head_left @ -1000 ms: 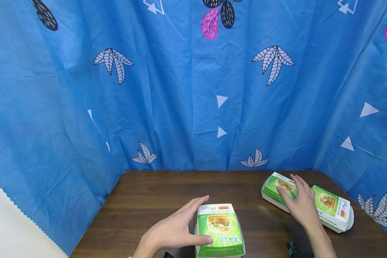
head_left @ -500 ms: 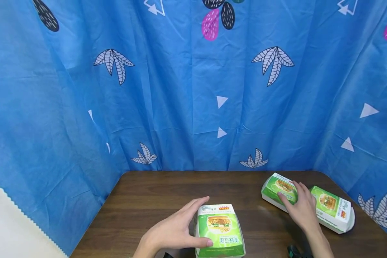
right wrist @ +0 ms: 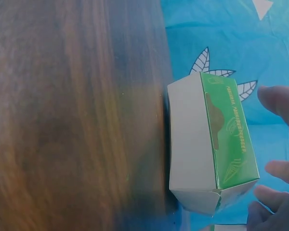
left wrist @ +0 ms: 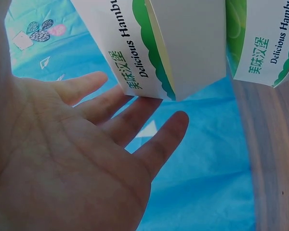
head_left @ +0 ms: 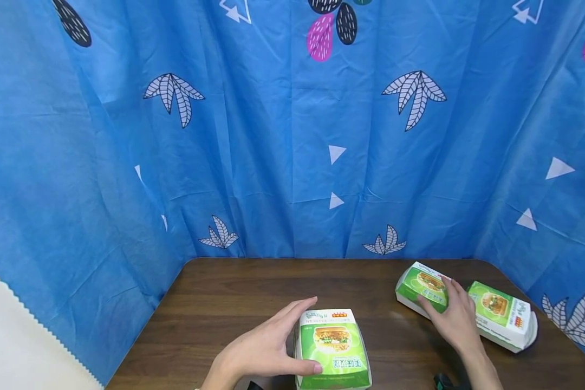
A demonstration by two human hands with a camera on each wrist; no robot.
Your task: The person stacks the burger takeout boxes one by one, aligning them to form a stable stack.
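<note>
A green-and-white hamburger box [head_left: 336, 352] stands at the table's near middle. My left hand [head_left: 263, 346] is at its left side, fingers spread, the thumb reaching across its top. In the left wrist view this upper box [left wrist: 197, 43] has another hamburger box [left wrist: 265, 53] beneath it, and two fingertips meet its edge. At the back right, my right hand [head_left: 455, 319] hovers with spread fingers over the right end of an angled hamburger box [head_left: 414, 290]. In the right wrist view a gap shows between thumb, fingers and that box [right wrist: 192, 139].
Just right of my right hand lies one more hamburger box [head_left: 504, 317], turned the other way. The dark wooden table [head_left: 214, 303] ends at a blue patterned curtain [head_left: 253, 162] behind and on both sides. A white cloth edge [head_left: 14, 336] hangs at lower left.
My right hand has shifted slightly down and toward me over the back-right box. The left hand and the boxes stay where they were.
</note>
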